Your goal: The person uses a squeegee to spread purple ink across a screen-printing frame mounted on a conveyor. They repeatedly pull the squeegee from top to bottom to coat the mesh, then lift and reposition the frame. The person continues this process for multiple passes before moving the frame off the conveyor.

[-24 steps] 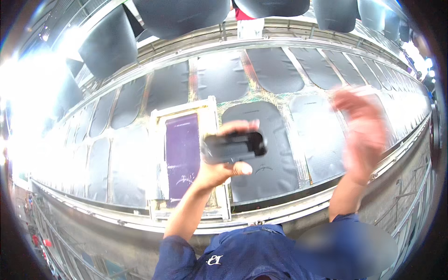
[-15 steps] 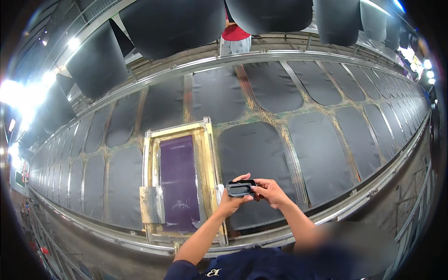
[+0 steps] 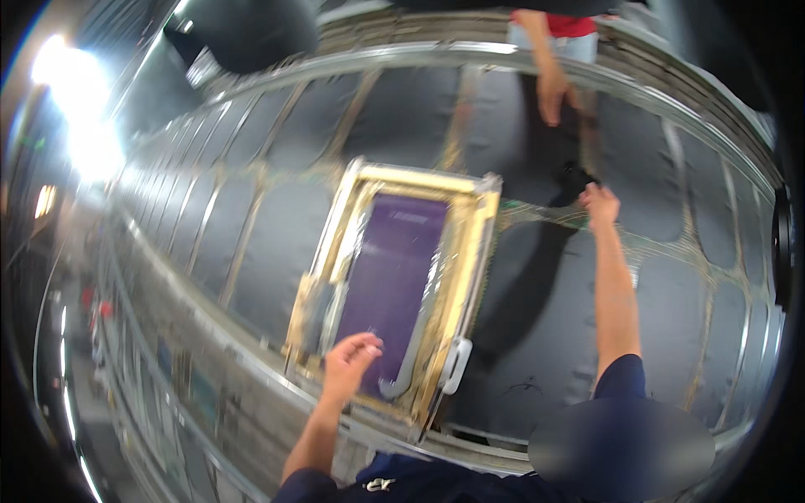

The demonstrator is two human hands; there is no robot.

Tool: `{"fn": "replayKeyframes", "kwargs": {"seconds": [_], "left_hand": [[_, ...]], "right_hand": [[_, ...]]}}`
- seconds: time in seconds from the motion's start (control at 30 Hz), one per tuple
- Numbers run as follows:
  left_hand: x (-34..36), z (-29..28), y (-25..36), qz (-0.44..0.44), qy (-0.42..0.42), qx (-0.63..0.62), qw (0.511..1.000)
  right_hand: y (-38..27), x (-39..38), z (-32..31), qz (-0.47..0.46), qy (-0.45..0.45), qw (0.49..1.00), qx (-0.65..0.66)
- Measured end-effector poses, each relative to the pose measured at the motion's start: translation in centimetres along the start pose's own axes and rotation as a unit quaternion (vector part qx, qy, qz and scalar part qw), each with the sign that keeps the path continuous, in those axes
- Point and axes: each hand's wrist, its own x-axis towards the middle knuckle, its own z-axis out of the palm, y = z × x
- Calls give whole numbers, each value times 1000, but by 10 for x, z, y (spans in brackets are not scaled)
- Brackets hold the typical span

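My right hand is stretched far over the table, its fingers closed on a small black object, blurred against the dark sheet beneath; earlier it looked like a shallow open box. Across from it, a co-worker's hand reaches down, apart from the object. My left hand hangs over the lower left of a yellowish screen-printing frame, fingers bent and thumb apart, with nothing visible in them. Purple mesh fills the middle of the frame, which lies flat on the table.
Dark panels lie in two rows along the long table. A metal rail runs along its far edge. A white handle sits at the frame's right side. Dark sheets hang overhead. A co-worker in a red top stands opposite.
Both hands held the black object close in front of me; now my right hand has carried it far out. My left hand has let go and moved left. A co-worker's arm has come in.
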Motion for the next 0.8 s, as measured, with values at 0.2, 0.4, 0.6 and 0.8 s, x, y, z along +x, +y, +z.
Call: {"fn": "replayKeyframes", "kwargs": {"seconds": [0.2, 0.4, 0.6, 0.8], "left_hand": [[-85, -137, -38, 2, 223, 101, 970], [-90, -139, -113, 81, 340, 454, 820], [-47, -21, -81, -27, 244, 454, 856], [-28, 47, -30, 24, 139, 363, 921]], "right_hand": [[-31, -86, -9, -12, -39, 990, 134], [-56, -281, -100, 36, -308, 950, -41], [-2, -349, -141, 73, -243, 953, -166], [-2, -321, -119, 6, -49, 968, -246]]}}
